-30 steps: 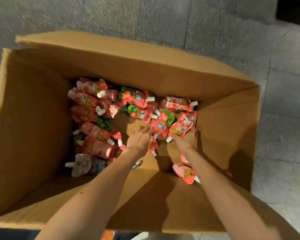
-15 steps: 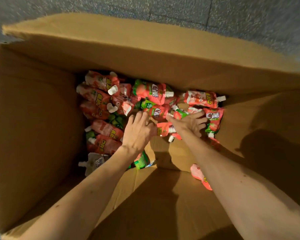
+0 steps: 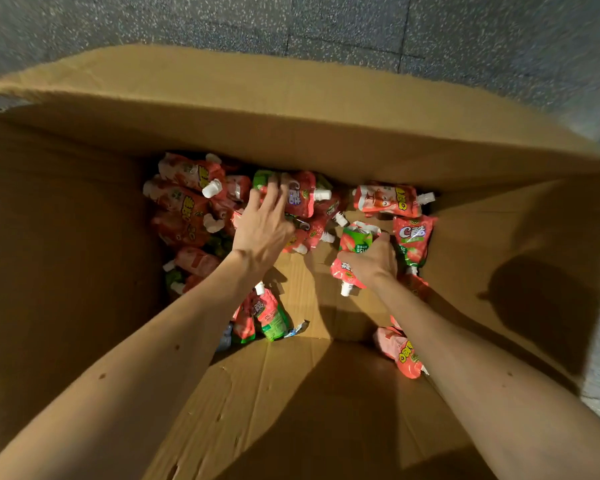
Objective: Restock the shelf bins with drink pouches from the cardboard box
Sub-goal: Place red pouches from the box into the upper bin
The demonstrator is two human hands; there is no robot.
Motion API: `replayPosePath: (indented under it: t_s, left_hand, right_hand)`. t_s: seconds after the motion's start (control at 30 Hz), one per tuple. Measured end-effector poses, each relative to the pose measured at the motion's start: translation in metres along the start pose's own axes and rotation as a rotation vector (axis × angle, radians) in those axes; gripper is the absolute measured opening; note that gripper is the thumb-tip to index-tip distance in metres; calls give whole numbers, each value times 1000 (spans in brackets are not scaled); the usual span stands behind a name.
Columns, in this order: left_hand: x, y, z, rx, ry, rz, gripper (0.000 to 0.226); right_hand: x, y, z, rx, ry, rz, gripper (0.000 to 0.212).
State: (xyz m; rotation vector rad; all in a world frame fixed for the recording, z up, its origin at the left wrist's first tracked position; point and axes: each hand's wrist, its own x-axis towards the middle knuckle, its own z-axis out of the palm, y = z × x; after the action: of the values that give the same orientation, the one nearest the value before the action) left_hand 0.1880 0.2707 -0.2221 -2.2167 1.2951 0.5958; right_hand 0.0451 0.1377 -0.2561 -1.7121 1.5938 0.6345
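Both my arms reach down into a large open cardboard box (image 3: 66, 258). Its bottom holds several red and green drink pouches with white spouts, piled mostly at the far left (image 3: 187, 199). My left hand (image 3: 262, 226) lies with spread fingers on a red pouch (image 3: 302, 197) at the far wall. My right hand (image 3: 373, 263) grips a red-and-green pouch (image 3: 352, 251) with its spout pointing toward me. More pouches lie beside it (image 3: 413, 240), by the far wall (image 3: 388, 200), under my left forearm (image 3: 269, 315) and under my right forearm (image 3: 400, 351).
The box's tall walls and raised far flap (image 3: 291, 95) enclose both hands. Bare cardboard floor (image 3: 312, 299) shows between my arms. Grey speckled floor (image 3: 326, 22) lies beyond the box. No shelf bins are in view.
My left hand has slid farther toward the far wall onto a pouch. My right hand has drawn back and closed round a pouch. The camera has moved closer to the box.
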Motion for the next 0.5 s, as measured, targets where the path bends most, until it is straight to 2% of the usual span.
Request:
replayPosePath:
  t_s: [0.1, 0.23, 0.3, 0.4, 0.5]
  left_hand:
    - [-8, 2, -1, -103, 111, -59, 12]
    - [-12, -7, -10, -497, 120, -134, 25]
    - [-23, -17, -16, -885, 143, -231, 27]
    - [-56, -28, -29, -1536, -36, -289, 32]
    - [-105, -33, -53, -1903, -48, -228, 21]
  right_hand:
    - [-1, 7, -4, 56, -71, 4, 88]
    - [-15, 11, -11, 130, -169, 24, 83]
    - [-25, 12, -19, 164, -268, 34, 76]
    - [-46, 11, -37, 230, -482, 16, 47]
    - [-77, 1, -59, 322, -629, 28, 57]
